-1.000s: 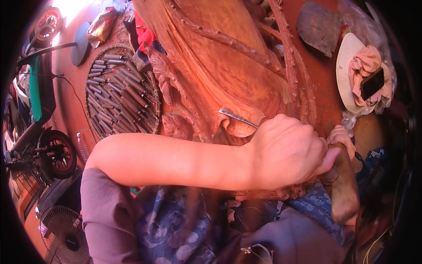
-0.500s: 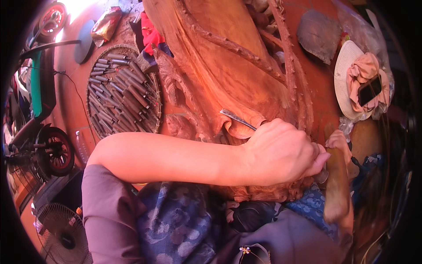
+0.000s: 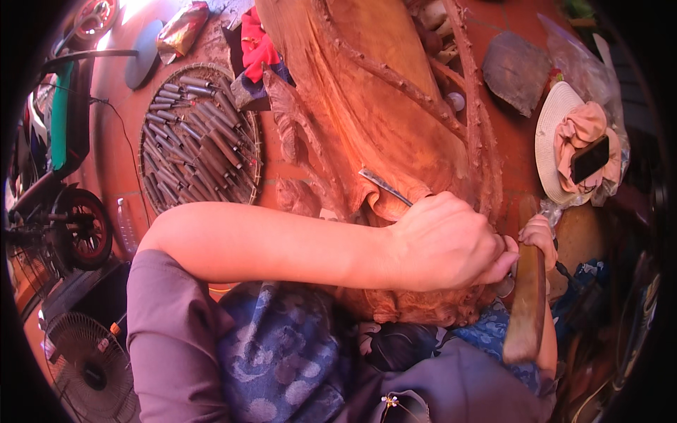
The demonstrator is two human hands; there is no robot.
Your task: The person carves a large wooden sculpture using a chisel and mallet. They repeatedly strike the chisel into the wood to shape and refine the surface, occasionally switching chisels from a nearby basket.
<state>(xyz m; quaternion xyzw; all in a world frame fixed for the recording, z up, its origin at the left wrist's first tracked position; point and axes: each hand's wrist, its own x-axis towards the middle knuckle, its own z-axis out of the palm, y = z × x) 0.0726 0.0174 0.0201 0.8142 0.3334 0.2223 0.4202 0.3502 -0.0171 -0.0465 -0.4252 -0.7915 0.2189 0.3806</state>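
My left hand [image 3: 451,243] is closed around a carving chisel, its forearm stretched across from the left. The chisel's narrow metal blade [image 3: 384,187] pokes out beyond the fist, its tip at a curled fold of a large reddish-brown wood carving [image 3: 395,77]. On the other side of the fist the capped end of the chisel handle [image 3: 505,285] shows. My right hand [image 3: 539,238] grips a wooden mallet [image 3: 526,310], whose thick end hangs down beside that handle end. Whether mallet and handle touch, I cannot tell. Most of the chisel handle is hidden by my fingers.
A round basket tray [image 3: 259,144] full of chisels lies left of the carving. On the right are a pale hat [image 3: 546,144] with a phone [image 3: 590,159] and a flat dark slab [image 3: 517,72]. A fan [image 3: 92,366], a plastic bottle [image 3: 126,227] and a motorbike wheel [image 3: 83,224] stand left.
The mallet's thick end has swung left toward the chisel handle and is less blurred. My left hand keeps its grip on the chisel, and the whole view has shifted slightly.
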